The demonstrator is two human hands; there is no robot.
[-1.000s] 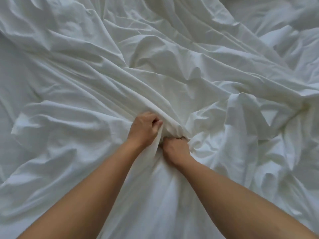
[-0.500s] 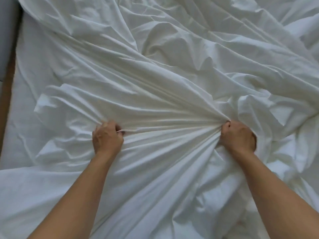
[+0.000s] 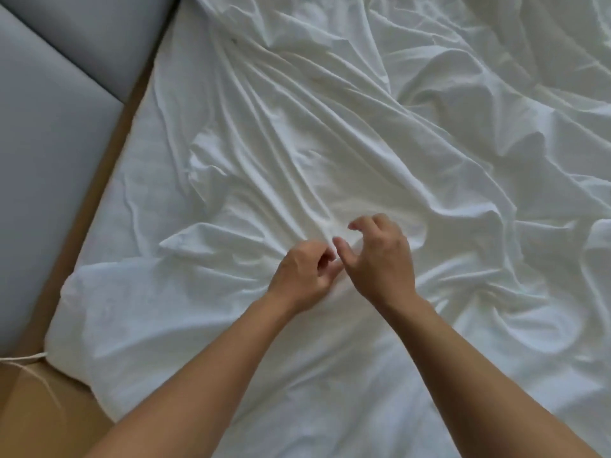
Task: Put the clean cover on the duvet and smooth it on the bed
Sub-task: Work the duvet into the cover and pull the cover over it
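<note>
The white duvet cover (image 3: 330,153) lies crumpled over the bed, with long folds running from the top left down to my hands. My left hand (image 3: 302,274) is curled at the lower end of a raised fold and seems to pinch it between thumb and fingers. Right beside it, my right hand (image 3: 380,259) hovers just over the fabric with bent, spread fingers and holds nothing. A rounded corner of the bedding (image 3: 76,299) sits at the lower left. The duvet itself cannot be told apart from the cover.
Grey padded panels (image 3: 49,143) fill the left side. A brown wooden strip (image 3: 99,180) runs between them and the bedding. A thin white cord (image 3: 23,358) lies on the wood at the lower left. More rumpled white fabric (image 3: 529,94) covers the right.
Half a second ago both hands gripped the fabric far apart and stretched it. They have now come together, the right hand has let go, and the view has shifted left to show the grey panels.
</note>
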